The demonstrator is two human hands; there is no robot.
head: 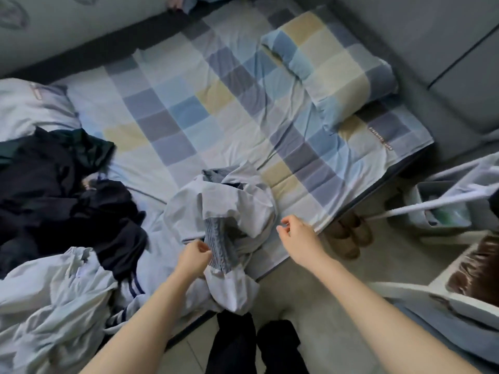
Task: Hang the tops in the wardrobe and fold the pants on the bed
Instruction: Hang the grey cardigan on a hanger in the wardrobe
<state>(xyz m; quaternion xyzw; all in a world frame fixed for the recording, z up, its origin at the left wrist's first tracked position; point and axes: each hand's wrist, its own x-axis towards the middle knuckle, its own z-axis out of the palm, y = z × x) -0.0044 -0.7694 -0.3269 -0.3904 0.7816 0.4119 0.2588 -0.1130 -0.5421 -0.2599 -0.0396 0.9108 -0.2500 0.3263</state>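
A crumpled light grey jacket [224, 206] with a blue-grey ribbed cuff lies at the near edge of the bed [189, 109]. My left hand [193, 256] pinches that ribbed cuff. My right hand [295, 233] hovers just right of the jacket, fingers loosely curled, holding nothing. A heap of dark clothes [62, 184] lies on the left of the bed. A pale grey garment [51, 300] with a striped hem is bunched at the near left.
A checked pillow [332, 68] sits at the far right of the bed. Brown slippers [348, 236] stand on the floor by the bed's corner. A white bin [442, 209] and another person's head [475, 268] are at the right.
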